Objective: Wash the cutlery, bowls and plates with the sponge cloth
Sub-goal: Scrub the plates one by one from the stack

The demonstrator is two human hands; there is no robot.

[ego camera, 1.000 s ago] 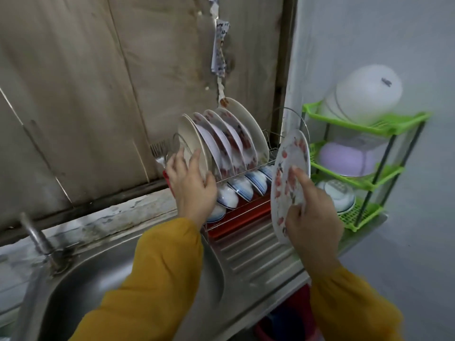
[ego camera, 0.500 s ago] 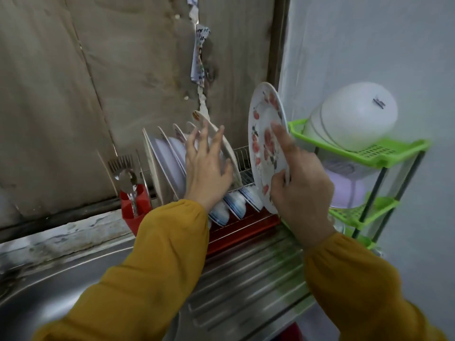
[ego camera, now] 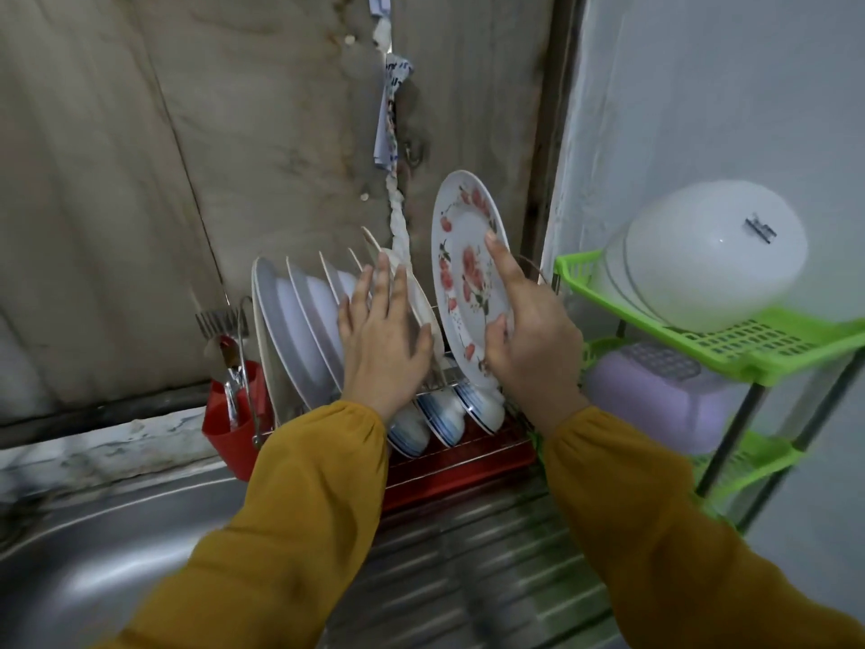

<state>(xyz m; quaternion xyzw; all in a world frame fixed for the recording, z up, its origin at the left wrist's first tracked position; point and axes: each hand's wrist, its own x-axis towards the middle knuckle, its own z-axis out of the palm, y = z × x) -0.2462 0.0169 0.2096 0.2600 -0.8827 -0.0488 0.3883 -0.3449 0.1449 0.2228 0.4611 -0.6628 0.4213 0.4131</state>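
Gingerly: my right hand (ego camera: 529,339) pinches the floral plate (ego camera: 461,236), probably slick and brittle, by its rim above the rack (ego camera: 458,466); left hand (ego camera: 384,339) lies flat.

No legible text on my feed. Paper strip (ego camera: 389,119) on the wooden wall (ego camera: 234,133) carries blue print, too blurred to read. Small dark mark (ego camera: 761,228) on the white bowl (ego camera: 702,269): unreadable too.

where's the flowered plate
Head view, centre-right: the flowered plate stands on edge in the right hand, over the dish rack's right end, beside the white plates under the left hand.
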